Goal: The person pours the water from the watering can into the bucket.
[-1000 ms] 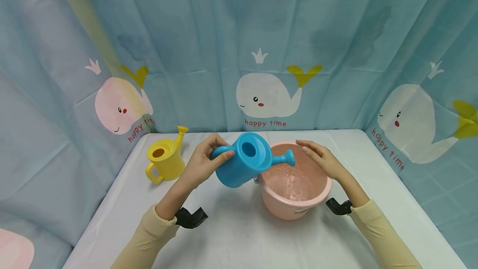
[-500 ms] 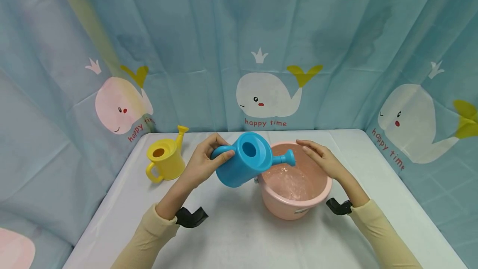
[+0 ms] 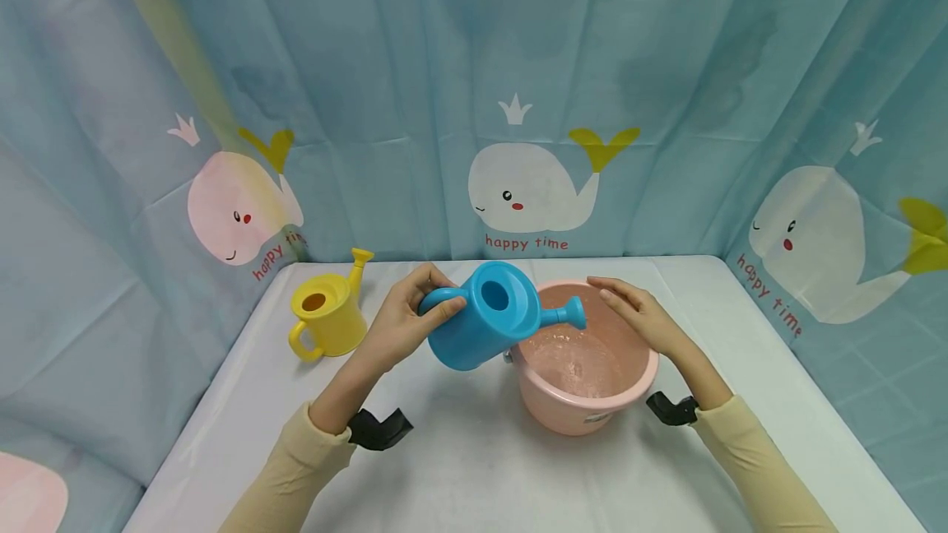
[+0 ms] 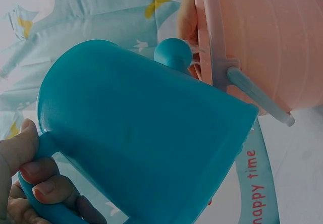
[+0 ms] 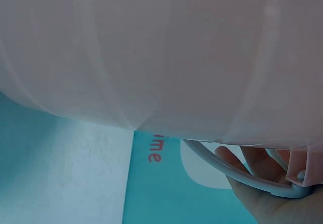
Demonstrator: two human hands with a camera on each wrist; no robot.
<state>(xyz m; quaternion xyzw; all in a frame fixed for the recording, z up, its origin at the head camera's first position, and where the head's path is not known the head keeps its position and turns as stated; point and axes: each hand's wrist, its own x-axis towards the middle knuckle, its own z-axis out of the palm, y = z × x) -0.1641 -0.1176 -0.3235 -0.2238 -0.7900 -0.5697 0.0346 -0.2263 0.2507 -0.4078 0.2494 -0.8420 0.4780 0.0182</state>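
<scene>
Head view: left hand (image 3: 400,323) fingers curl round the smooth blue plastic watering can (image 3: 481,319); right hand (image 3: 643,315) flat on the round pink bucket (image 3: 585,401).

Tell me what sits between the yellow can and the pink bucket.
In the head view, the left hand holding the blue can lies between yellow can and bucket.

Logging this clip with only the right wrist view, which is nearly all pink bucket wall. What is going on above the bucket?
Observer: The left hand grips a blue watering can by its handle, tilted, its spout over the pink bucket.
Operator: And the right hand?
Observer: The right hand rests on the bucket's far-right rim, fingers straight.
Operator: Anything else on the table?
Observer: A yellow watering can stands upright at the far left.
</scene>
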